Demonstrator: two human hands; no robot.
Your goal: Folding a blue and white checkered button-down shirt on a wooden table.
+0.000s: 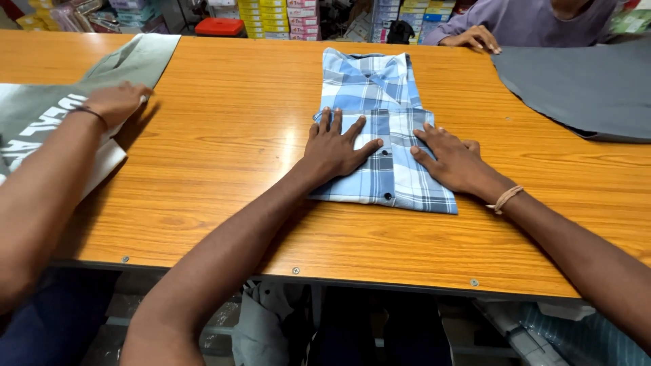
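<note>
Side by side, both hands lie flat, fingers spread, holding nothing: left hand (337,148) and right hand (453,161) pressing a folded blue-and-white checked cotton shirt (380,102) on the orange wooden tabletop (230,135).

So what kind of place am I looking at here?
Probably a clothing shop or garment packing room. A folded blue plaid shirt lies on a long wooden table, other people handle a grey garment, and stacked boxes fill the shelves behind.
</note>
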